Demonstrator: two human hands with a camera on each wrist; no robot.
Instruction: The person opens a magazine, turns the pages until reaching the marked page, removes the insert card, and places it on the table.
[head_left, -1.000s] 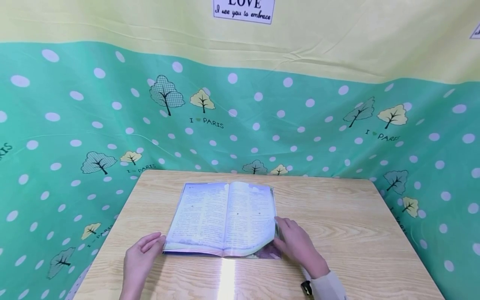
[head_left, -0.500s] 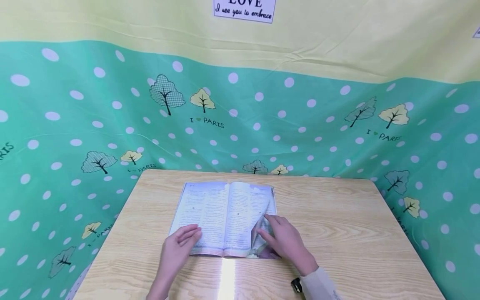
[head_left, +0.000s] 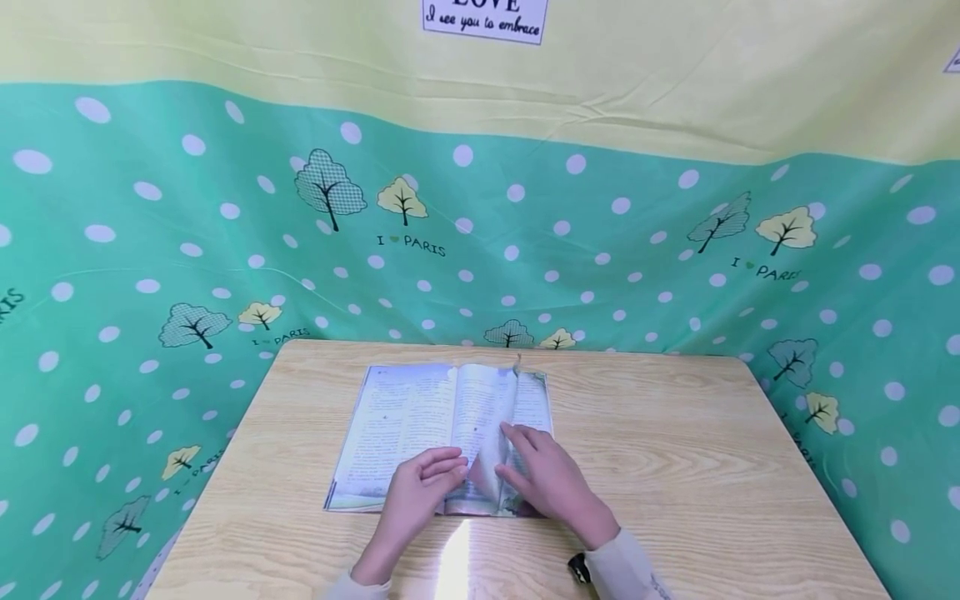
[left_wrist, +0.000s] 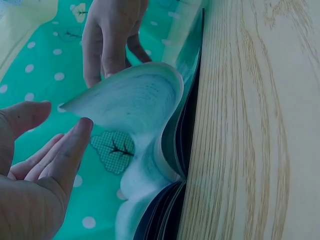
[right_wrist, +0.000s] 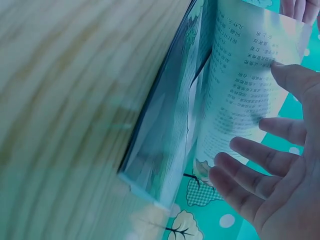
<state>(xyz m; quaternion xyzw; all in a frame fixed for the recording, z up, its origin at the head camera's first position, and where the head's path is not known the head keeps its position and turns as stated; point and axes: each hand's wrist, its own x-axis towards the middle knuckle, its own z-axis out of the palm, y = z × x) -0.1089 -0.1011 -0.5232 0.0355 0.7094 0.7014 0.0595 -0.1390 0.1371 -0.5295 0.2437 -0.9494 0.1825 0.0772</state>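
Observation:
An open book (head_left: 390, 425) lies on the wooden table, its text pages facing up. One page (head_left: 491, 458) stands lifted and curled from the right half, with another printed page beneath. My left hand (head_left: 420, 490) is over the lower middle of the book. In the left wrist view, the curled page's corner (left_wrist: 70, 105) reaches in between its thumb and forefinger, which stand apart. My right hand (head_left: 553, 479) is at the other side of the lifted page. Its fingers (right_wrist: 252, 175) are spread, and the thumb touches the printed side in the right wrist view.
The wooden table (head_left: 675, 450) extends around the book, with a bright light reflection at its front. A green dotted cloth (head_left: 585, 250) with tree prints hangs behind and along both sides. A black band (head_left: 578, 568) shows at the right wrist.
The right page has risen from nearly flat and curls leftward. My right hand has moved left with it. My left hand has travelled from the book's left edge rightward to the page.

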